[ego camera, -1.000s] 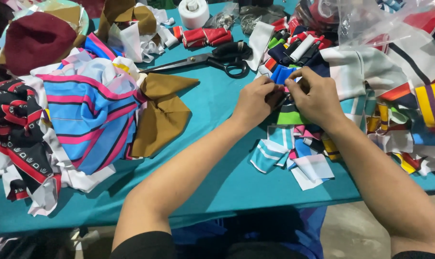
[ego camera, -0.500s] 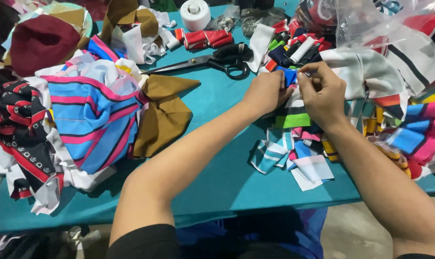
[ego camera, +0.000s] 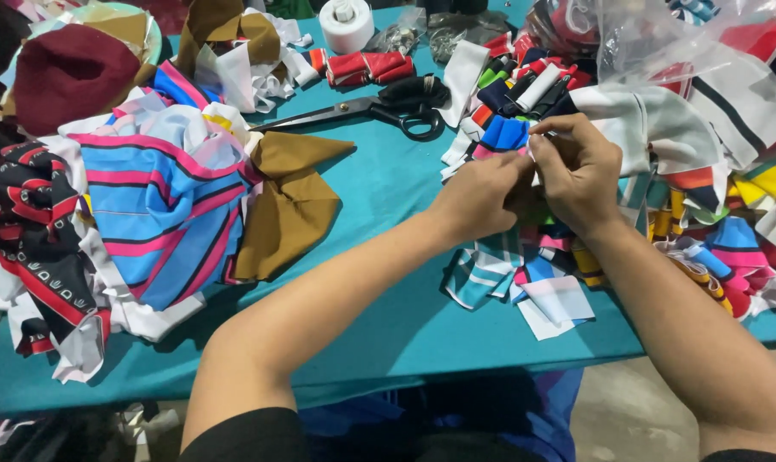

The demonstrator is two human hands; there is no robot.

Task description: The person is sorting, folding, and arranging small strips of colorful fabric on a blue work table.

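Teal table (ego camera: 388,197) | both hands (ego camera: 533,184) risen slightly | fingers pinched shut on small fabric piece (ego camera: 533,147)

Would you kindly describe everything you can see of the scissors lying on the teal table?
The scissors are large tailor's shears with long, plain metal blades and black loop handles. They lie flat on the teal table, blades shut and pointing left toward the brown fabric piece, handles to the right beside the heap of coloured fabric scraps. A dark wrapping seems to pad the upper handle. Neither hand touches them; both work farther right.
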